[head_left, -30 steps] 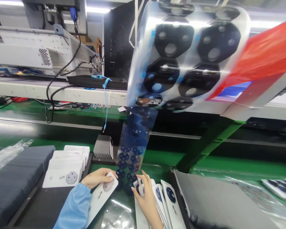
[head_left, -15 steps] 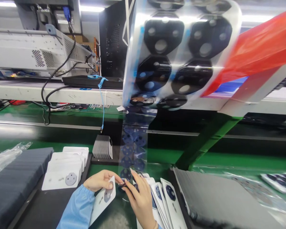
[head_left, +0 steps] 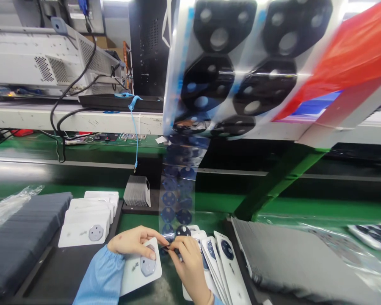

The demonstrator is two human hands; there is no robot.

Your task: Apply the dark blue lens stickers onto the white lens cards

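A white card (head_left: pixel 136 275) with a grey lens-shaped patch is held in my left hand (head_left: pixel 136 243), thumb on the patch. The left index finger reaches to the lower end of a clear film strip (head_left: pixel 179 182) bearing dark lens-shaped stickers. My right hand (head_left: pixel 189 260) is closed at that same end, its fingertips pinching a small dark piece, probably a sticker, mostly hidden by the fingers. Beside the right hand lie several white cards (head_left: pixel 230 271) with dark lens patches. White cards with grey patches (head_left: pixel 82 226) are stacked at the left.
Grey sheet stacks lie at the far left (head_left: pixel 25 241) and right (head_left: pixel 298 262). A small upright card stack (head_left: pixel 137 191) stands behind the hands. The sticker roll (head_left: pixel 238 72) hangs overhead, near red film (head_left: pixel 346 59). A blue cord (head_left: pixel 136 140) dangles from the shelf (head_left: pixel 114 123).
The card in my left hand has turned to face the camera more and shifted slightly right. My right hand's fingers have curled in from a more stretched pose. The view has shifted slightly.
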